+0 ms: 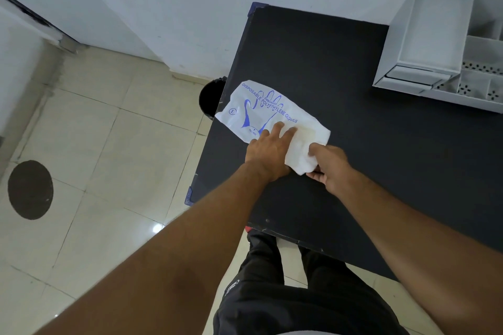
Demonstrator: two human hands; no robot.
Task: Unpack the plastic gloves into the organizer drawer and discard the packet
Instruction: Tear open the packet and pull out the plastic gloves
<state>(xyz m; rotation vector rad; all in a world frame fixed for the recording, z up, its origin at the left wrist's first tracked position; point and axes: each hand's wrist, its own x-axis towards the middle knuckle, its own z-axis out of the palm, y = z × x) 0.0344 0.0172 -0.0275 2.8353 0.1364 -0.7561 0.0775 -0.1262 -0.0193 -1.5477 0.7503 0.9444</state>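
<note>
Packet partly hidden under both hands.

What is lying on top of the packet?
The left hand presses flat on the packet. A wad of gloves, pinched by the right hand, sticks out at its end. Whatever remains inside is hidden.

I saw a white packet with blue print on a black table. The organizer was white, its trays dotted with perforations.

Packet on table left edge, organizer far right.
</note>
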